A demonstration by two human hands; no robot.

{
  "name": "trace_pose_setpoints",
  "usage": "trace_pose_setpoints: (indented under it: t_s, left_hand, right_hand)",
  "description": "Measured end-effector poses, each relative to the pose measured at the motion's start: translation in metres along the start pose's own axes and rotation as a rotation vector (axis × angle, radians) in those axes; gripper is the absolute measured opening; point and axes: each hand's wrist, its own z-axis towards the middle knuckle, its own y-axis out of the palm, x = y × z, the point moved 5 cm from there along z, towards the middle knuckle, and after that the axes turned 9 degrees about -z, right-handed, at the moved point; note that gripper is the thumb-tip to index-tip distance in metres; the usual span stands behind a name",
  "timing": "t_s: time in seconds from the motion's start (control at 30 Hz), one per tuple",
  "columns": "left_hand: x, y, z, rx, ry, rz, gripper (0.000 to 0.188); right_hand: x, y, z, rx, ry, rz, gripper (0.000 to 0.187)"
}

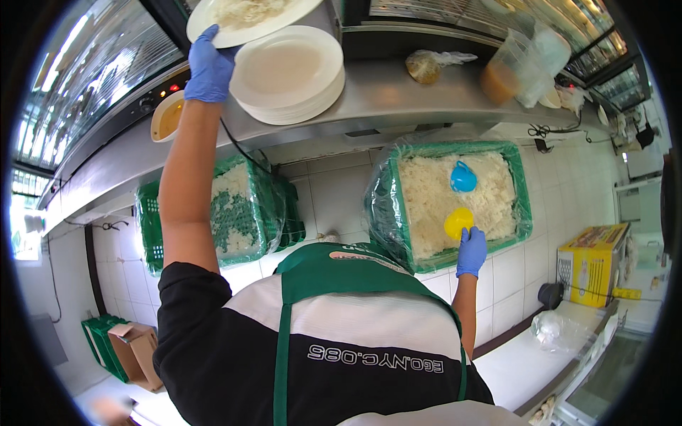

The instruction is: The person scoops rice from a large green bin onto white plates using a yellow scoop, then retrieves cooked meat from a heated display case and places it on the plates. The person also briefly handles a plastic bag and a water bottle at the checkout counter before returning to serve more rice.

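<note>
At the upper left my left hand (209,67), in a blue glove, grips the rim of a white plate (298,10) with white rice on it. Just beside that plate stands a stack of white plates (284,67) on the steel counter. My right hand (471,253), also gloved in blue, is closed on a yellow scoop (458,223) at the rice. This cooked rice (433,192) fills a green crate (524,202) lined with clear plastic. A blue scoop (463,177) rests on the rice, untouched by either hand.
A second lined green crate (268,213) with less rice stands left. The steel counter (369,92) carries an orange-filled dish (168,117), a knotted bag (423,67) and a jug of brownish liquid (503,71). A yellow box (593,266) sits right; a cardboard box (138,355) lower left.
</note>
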Motion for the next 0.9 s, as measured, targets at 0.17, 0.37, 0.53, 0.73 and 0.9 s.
trace_pose_setpoints:
  t_s: [0.17,0.37,0.53,0.73,0.9]
  left_hand:
    - [-0.011,-0.007,0.038,-0.039,-0.041,-0.154,0.045]
    - [-0.023,-0.028,0.094,-0.089,0.018,-0.148,0.043]
    - [-0.025,-0.004,0.071,0.015,0.077,-0.089,0.043]
    - [-0.032,-0.005,0.122,-0.119,-0.014,-0.237,0.044]
    - [-0.057,0.016,0.100,0.081,-0.032,-0.225,0.030]
  right_hand:
    - [0.034,0.026,-0.011,0.090,0.029,0.162,0.028]
    - [0.023,0.026,-0.012,-0.124,0.034,0.218,0.017]
    - [0.017,0.024,-0.010,-0.141,0.311,0.659,0.011]
    - [0.007,0.047,0.003,-0.339,0.171,0.781,0.018]
    - [-0.004,0.053,0.000,-0.381,0.020,0.561,0.025]
